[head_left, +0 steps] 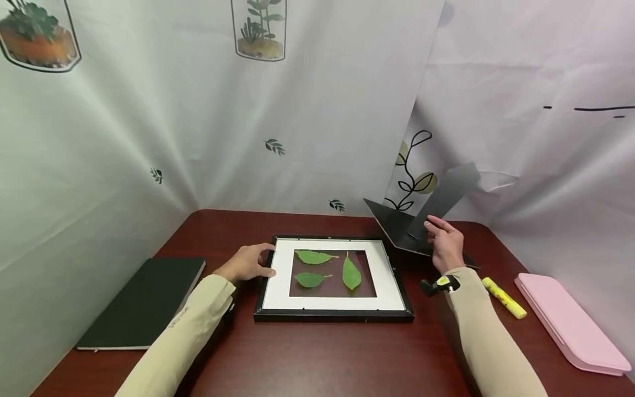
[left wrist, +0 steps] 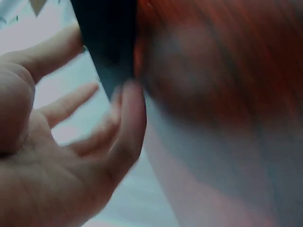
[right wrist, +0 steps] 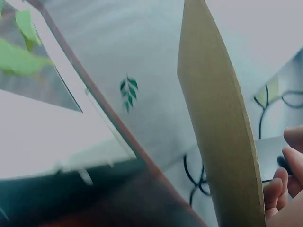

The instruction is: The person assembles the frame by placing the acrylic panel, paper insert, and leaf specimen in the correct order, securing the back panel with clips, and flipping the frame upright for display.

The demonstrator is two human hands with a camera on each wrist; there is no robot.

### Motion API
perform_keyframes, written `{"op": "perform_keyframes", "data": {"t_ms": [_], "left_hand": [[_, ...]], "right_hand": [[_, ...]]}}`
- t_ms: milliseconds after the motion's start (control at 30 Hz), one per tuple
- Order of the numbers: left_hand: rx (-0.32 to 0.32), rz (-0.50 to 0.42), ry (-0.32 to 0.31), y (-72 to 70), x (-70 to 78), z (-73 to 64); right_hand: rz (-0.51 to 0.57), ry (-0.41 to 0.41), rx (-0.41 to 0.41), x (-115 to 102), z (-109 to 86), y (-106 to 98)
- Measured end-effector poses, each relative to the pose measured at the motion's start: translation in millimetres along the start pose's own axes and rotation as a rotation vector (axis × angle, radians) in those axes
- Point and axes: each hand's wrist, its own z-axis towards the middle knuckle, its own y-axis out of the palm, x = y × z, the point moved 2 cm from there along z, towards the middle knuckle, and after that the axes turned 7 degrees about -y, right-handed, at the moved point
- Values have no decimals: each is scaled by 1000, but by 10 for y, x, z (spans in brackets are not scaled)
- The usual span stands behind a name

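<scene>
A black-edged picture frame [head_left: 333, 317] lies flat on the table, with a white mat [head_left: 389, 289] around its window. Several green leaves [head_left: 351, 274] show in that window. Spread at the frame's left edge, my left hand [head_left: 246, 261] touches it with thumb and fingertips; the left wrist view is blurred here. To the right, my right hand [head_left: 446, 244] pinches the grey easel leg of the frame's backing board [head_left: 397, 220], which is tilted up beyond the frame's far right corner. In the right wrist view the board's brown face [right wrist: 213, 109] shows, with my fingers [right wrist: 279, 189] behind it.
A dark notebook [head_left: 144, 300] lies at the left of the table. On the right are a yellow marker [head_left: 504, 298] and a pink case [head_left: 570, 322]. White printed cloth [head_left: 317, 110] hangs close behind the table [head_left: 317, 358] and along its sides.
</scene>
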Motion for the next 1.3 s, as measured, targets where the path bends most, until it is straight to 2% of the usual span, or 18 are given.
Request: {"op": "perform_keyframes", "data": {"t_ms": [67, 100, 167, 233, 300, 333, 467, 567, 667, 733, 800, 933, 1033, 1133, 1300], "left_hand": [[110, 77, 68, 16, 112, -35], [165, 83, 109, 29, 184, -53], [256, 32, 196, 61, 366, -93], [307, -85, 272, 96, 563, -116], [298, -250, 307, 129, 758, -135], [278, -336, 303, 144, 845, -143], [184, -701, 221, 214, 1089, -142], [119, -906, 144, 262, 1188, -123], [42, -1009, 94, 308, 1253, -92], [20, -1001, 49, 333, 1273, -78], [25, -1004, 12, 352, 1271, -70], [75, -1013, -49, 371, 1206, -79], [85, -1045, -39, 357, 1147, -98], [70, -1078, -14, 316, 1097, -125], [-9, -1142, 39, 231, 1000, -166]], "right_hand": [[4, 4, -7, 10, -59, 66], [6, 7, -14, 13, -92, 105], [1, 10, -30, 13, -167, 200], [3, 15, -58, 9, -241, 301], [-1, 12, -92, 5, -323, 414], [-3, 8, -109, 8, -363, 471], [-5, -4, -182, 50, -526, 682], [-9, -8, -229, 106, -644, 815], [-19, -14, -271, 156, -756, 924], [-44, -25, -306, 180, -820, 974], [-99, -58, -354, 194, -861, 1003], [-297, -200, -483, 182, -858, 982], [-439, -312, -583, 153, -803, 936], [-534, -367, -658, 126, -742, 895], [-707, -435, -718, 76, -646, 796]]}}
